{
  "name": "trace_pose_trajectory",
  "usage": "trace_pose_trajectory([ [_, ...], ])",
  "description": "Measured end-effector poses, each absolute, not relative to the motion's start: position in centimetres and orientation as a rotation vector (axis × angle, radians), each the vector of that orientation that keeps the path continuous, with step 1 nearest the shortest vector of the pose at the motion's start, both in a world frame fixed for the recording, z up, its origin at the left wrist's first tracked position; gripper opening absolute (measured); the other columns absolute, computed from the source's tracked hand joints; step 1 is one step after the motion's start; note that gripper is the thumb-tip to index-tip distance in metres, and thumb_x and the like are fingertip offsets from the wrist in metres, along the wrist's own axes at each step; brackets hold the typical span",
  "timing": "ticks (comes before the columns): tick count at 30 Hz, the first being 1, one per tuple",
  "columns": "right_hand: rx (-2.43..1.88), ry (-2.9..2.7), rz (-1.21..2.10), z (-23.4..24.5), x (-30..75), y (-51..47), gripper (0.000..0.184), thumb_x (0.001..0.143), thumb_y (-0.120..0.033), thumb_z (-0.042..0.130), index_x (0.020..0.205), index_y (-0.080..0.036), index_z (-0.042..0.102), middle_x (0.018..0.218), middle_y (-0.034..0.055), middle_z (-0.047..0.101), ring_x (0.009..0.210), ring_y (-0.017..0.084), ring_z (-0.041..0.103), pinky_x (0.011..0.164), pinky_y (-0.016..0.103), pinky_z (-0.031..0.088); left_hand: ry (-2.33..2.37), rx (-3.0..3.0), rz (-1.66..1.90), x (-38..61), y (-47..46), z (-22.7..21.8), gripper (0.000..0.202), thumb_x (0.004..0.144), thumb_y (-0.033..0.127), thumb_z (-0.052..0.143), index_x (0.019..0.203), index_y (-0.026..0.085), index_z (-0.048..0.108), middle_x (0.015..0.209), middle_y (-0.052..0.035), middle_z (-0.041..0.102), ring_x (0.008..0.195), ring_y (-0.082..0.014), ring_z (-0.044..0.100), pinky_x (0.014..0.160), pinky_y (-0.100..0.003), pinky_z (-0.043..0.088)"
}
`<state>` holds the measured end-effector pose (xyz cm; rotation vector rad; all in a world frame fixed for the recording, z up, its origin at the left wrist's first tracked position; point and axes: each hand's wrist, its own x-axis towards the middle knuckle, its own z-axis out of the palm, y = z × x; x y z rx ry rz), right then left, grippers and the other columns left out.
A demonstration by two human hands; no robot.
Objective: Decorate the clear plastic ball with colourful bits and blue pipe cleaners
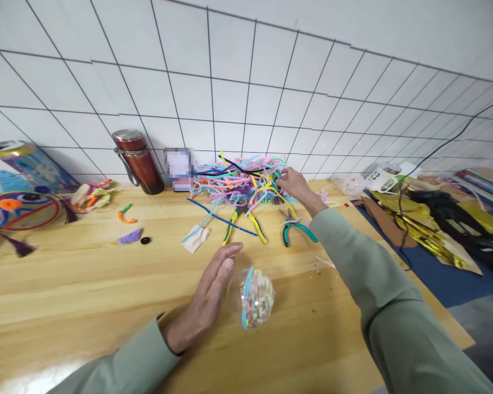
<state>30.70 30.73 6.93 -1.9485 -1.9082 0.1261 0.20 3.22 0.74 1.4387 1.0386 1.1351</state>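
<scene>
A clear plastic ball (259, 298) with a light blue band round its middle and small colourful bits in one half rests on the table. Beside its left side is my left hand (209, 290), fingers stretched out, holding nothing. My right hand (293, 183) reaches to the right end of a tangled heap of pipe cleaners (234, 183) against the wall, its fingers pinched on pipe cleaners there. Yellow-handled pliers (257, 227) lie partly under the heap. Teal-handled pliers (299, 230) lie below my right wrist, and a dark blue pipe cleaner (213, 216) crosses the wood.
A red-brown flask (142, 164) and a blurred-out card stand at the tiled wall. Left are a can (33, 164) and a decorated craft piece (16, 210). A purple scrap (129, 236) and black ring (145, 240) lie nearer. Gold foil (423, 230) and a black cable lie right.
</scene>
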Motion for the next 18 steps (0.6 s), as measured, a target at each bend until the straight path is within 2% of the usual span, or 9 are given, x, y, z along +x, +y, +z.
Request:
trace_pose_trajectory([
  [3, -1.847, -1.949, 0.204, 6.8, 30.5, 30.8, 0.029, 0.093, -0.028, 0.068, 0.119, -0.017, 0.077, 0.115, 0.0083, 0.084, 0.101, 0.023, 0.076, 0.087, 0.03, 0.056, 1.066, 1.676, 1.11, 0.8, 6.5, 4.0, 0.04, 0.111, 0.052, 0.05, 0.14, 0.028, 0.065, 0.149, -0.0082, 0.068, 0.142, -0.0271, 0.062, 0.124, -0.046, 0.05],
  [6, -1.763, -2.004, 0.236, 6.8, 30.4, 30.4, 0.019, 0.092, -0.026, 0.067, 0.104, -0.018, 0.08, 0.101, 0.0041, 0.084, 0.09, 0.02, 0.075, 0.08, 0.028, 0.054, 1.014, 2.121, 1.172, 3.0, 12.2, 6.9, 0.039, 0.109, 0.041, 0.056, 0.144, 0.024, 0.061, 0.147, -0.0112, 0.068, 0.14, -0.0266, 0.063, 0.125, -0.048, 0.049],
  [8, -1.714, -2.044, 0.223, 6.8, 30.3, 30.0, 0.015, 0.091, -0.024, 0.068, 0.098, -0.02, 0.08, 0.096, 0.0031, 0.084, 0.087, 0.02, 0.074, 0.079, 0.029, 0.053, 1.013, 2.433, 1.159, 5.1, 16.7, 8.1, 0.046, 0.106, 0.034, 0.061, 0.149, 0.02, 0.056, 0.157, -0.0164, 0.06, 0.152, -0.0303, 0.053, 0.131, -0.052, 0.041],
  [11, -1.656, -2.101, 0.183, 6.8, 30.4, 29.4, 0.012, 0.088, -0.02, 0.069, 0.089, -0.021, 0.08, 0.091, 0.0039, 0.083, 0.086, 0.022, 0.072, 0.081, 0.031, 0.052, 1.174, 2.806, 0.941, 7.7, 22.9, 8.8, 0.076, 0.095, 0.031, 0.077, 0.161, 0.012, 0.045, 0.177, -0.0252, 0.033, 0.167, -0.0421, 0.028, 0.136, -0.061, 0.026],
  [12, -1.643, -2.114, 0.171, 6.8, 30.5, 29.2, 0.011, 0.087, -0.019, 0.069, 0.085, -0.022, 0.08, 0.089, 0.0042, 0.083, 0.085, 0.022, 0.072, 0.081, 0.031, 0.052, 1.264, 2.85, 0.84, 8.1, 24.5, 8.7, 0.082, 0.094, 0.033, 0.079, 0.163, 0.009, 0.042, 0.178, -0.0272, 0.029, 0.168, -0.045, 0.024, 0.136, -0.062, 0.023],
  [14, -1.62, -2.123, 0.146, 6.9, 30.8, 28.8, 0.008, 0.084, -0.019, 0.072, 0.08, -0.022, 0.079, 0.085, 0.0041, 0.082, 0.082, 0.023, 0.072, 0.08, 0.032, 0.053, 1.517, 2.813, 0.661, 8.4, 26.7, 8.1, 0.089, 0.094, 0.038, 0.078, 0.166, 0.008, 0.037, 0.175, -0.0288, 0.034, 0.165, -0.0464, 0.029, 0.134, -0.062, 0.025],
  [15, -1.609, -2.113, 0.128, 7.0, 31.0, 28.7, 0.007, 0.083, -0.02, 0.073, 0.08, -0.023, 0.078, 0.085, 0.004, 0.081, 0.081, 0.023, 0.072, 0.079, 0.033, 0.054, 1.559, 2.796, 0.632, 8.2, 27.4, 7.6, 0.088, 0.093, 0.036, 0.079, 0.165, 0.006, 0.038, 0.169, -0.0298, 0.043, 0.161, -0.0464, 0.036, 0.132, -0.061, 0.03],
  [18, -1.577, -2.018, 0.039, 7.9, 31.6, 28.7, 0.01, 0.086, -0.022, 0.069, 0.088, -0.023, 0.079, 0.094, 0.006, 0.083, 0.089, 0.025, 0.073, 0.086, 0.037, 0.057, 1.602, 2.783, 0.591, 7.3, 27.6, 5.9, 0.067, 0.099, 0.03, 0.07, 0.159, 0.011, 0.049, 0.156, -0.0252, 0.058, 0.146, -0.0425, 0.051, 0.121, -0.057, 0.044],
])
